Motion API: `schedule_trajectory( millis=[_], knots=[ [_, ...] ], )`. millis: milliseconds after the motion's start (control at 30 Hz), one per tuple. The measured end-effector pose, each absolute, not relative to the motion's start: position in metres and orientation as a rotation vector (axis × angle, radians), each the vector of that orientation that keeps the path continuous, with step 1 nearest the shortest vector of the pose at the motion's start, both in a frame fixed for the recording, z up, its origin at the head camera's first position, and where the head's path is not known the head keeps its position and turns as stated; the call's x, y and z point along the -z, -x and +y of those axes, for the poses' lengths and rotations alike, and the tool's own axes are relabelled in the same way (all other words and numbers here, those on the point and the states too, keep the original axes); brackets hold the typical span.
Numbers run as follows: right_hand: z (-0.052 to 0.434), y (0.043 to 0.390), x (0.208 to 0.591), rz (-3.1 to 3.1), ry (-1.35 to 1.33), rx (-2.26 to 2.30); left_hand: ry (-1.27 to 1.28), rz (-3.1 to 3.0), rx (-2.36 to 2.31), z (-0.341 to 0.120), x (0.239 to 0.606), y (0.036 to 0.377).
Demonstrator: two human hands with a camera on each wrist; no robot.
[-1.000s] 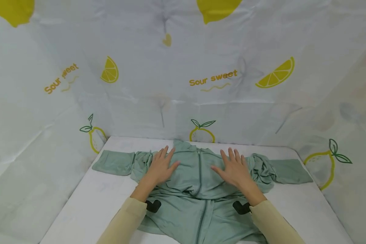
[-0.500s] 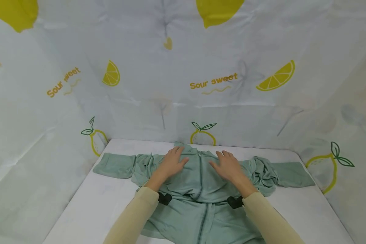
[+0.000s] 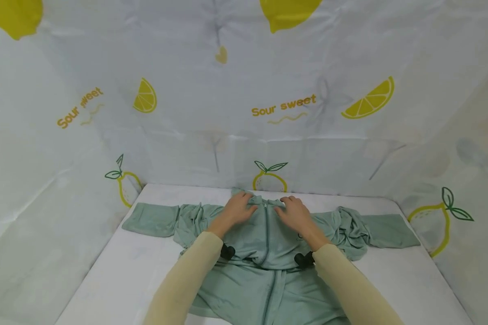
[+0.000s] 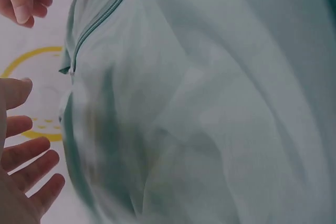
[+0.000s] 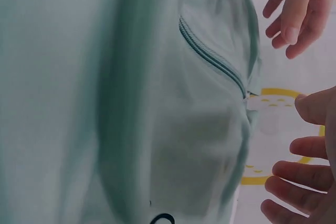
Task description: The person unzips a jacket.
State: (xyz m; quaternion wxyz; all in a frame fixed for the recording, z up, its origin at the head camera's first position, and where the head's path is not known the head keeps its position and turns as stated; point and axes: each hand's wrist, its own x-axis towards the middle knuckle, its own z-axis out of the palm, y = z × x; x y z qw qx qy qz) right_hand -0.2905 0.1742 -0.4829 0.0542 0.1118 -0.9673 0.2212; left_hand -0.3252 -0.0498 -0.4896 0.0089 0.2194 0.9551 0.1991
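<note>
Just one left hand, one right hand, one jacket.

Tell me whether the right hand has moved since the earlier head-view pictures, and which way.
Yes: the right hand has shifted to the person's left, toward the jacket zipper, judged against the middle lemon outline on the backdrop.
</note>
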Motion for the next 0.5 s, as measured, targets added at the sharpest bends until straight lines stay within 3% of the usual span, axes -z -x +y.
schedule_trajectory(
  millis=[500],
  knots=[
    [0.163,0.316,0.519,-2.949,-0.336,-0.692,-0.584,2.969,-0.553,-0.023,0.505,0.340]
  ],
)
